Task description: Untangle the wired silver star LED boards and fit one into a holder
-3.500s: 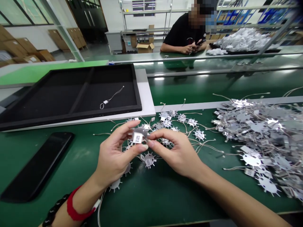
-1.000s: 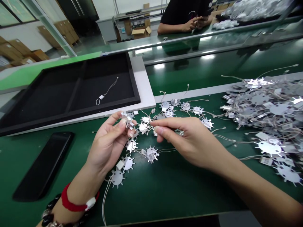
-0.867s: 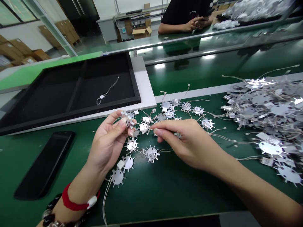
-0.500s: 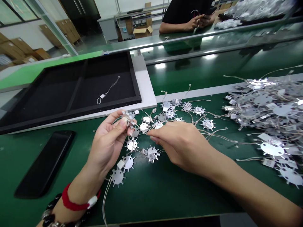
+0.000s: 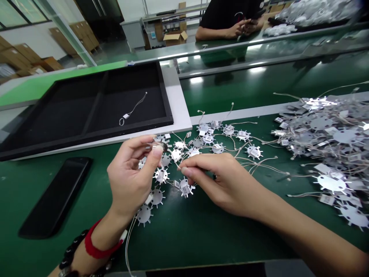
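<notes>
Left hand (image 5: 129, 181): thumb and forefinger pinch a small spiked metal disc (image 5: 158, 146), raised edge-on just above the spread of laid-out discs (image 5: 184, 161) on the green mat (image 5: 201, 231). Grip is narrow and sits at the rim; the other fingers curl loosely behind.

Right hand (image 5: 225, 181): fingertips closed together just right of and below the held disc. They appear to nip a thin wire lead (image 5: 176, 163) running toward it; the lead itself is too fine to confirm contact.

Judgement on handling: the disc is thin and its spikes look likely to bend, so pressure belongs on the flat faces, not the points. The lead should be guided with a light pull along its length; a sideways tug could strain the joint at the disc.

Surroundings, taken from the held disc:
- to the far right, a tangled heap of discs and leads (image 5: 325, 130);
- behind and to the left, a black tray (image 5: 165, 100) with one tagged lead (image 5: 131, 111) lying inside;
- to the lower left, a dark phone (image 5: 54, 196) flat on the mat;
- far behind, across the bench, another person's hands (image 5: 240, 27).
</notes>
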### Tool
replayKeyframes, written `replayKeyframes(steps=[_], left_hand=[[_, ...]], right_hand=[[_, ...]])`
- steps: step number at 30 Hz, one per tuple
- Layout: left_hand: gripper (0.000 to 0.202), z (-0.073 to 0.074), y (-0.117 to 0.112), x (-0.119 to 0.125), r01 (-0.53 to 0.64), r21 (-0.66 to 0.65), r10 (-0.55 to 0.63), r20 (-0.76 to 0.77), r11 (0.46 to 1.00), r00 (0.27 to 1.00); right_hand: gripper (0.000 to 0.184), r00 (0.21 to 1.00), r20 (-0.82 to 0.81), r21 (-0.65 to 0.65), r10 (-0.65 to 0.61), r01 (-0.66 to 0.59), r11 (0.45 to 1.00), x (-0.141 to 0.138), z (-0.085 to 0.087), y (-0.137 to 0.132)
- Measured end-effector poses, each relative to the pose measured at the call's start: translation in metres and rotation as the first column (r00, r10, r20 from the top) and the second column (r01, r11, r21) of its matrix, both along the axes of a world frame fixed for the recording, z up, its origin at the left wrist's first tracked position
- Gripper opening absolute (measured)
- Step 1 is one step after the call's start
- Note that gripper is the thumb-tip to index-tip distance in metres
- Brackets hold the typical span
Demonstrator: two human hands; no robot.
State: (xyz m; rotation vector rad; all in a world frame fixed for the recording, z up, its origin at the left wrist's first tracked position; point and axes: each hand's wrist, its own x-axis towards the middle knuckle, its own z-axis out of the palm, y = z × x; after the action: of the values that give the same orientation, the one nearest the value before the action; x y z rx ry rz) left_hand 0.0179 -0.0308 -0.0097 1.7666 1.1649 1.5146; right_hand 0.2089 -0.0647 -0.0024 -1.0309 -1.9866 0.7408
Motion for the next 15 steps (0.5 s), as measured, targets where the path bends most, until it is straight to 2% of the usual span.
replayKeyframes(steps=[5,9,15], left_hand=[[0.021,-0.003,-0.001,0.0,-0.039,0.057,0.039,-0.007,0.998,0.999],[0.022,-0.006,-0.002,0.0,-0.039,0.09,0.04,-0.015,0.995,0.999],[0.022,-0.008,-0.004,0.002,0.027,0.132,-0.024,-0.019,0.991,1.0]], right_hand=[[0.016,0.998,-0.055,-0.046,0.019,-0.021,0.999,-0.004,0.0,-0.002],[0.018,0.999,-0.042,0.044,0.021,-0.019,0.999,-0.009,-0.005,-0.004],[0.02,0.998,-0.053,0.214,0.026,-0.014,0.977,-0.013,-0.01,-0.005]])
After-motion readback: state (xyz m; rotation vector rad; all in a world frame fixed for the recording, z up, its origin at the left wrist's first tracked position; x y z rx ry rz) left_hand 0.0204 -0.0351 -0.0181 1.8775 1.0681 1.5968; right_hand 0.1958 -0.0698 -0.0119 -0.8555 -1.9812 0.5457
